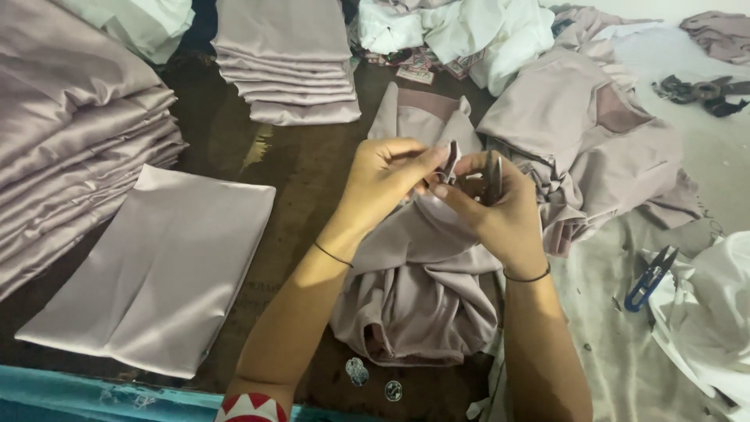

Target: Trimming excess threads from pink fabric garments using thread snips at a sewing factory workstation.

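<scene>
My left hand point(384, 173) pinches a raised edge of a mauve satin cloth piece point(418, 289) that drapes down onto the dark table. My right hand point(494, 205) holds a small metal thread snipper point(493, 175) right beside that pinched edge, fingers closed around it. The two hands meet above the middle of the table. The rest of the cloth lies bunched between my forearms.
Folded satin stacks point(291, 70) sit at the back, a taller pile point(70, 148) at the left, one flat folded piece point(160, 270) in front of it. Loose mauve cloth point(594, 148) and white fabric point(469, 31) lie right and behind. Blue-handled snippers point(650, 278) lie right; coins point(357, 370) near me.
</scene>
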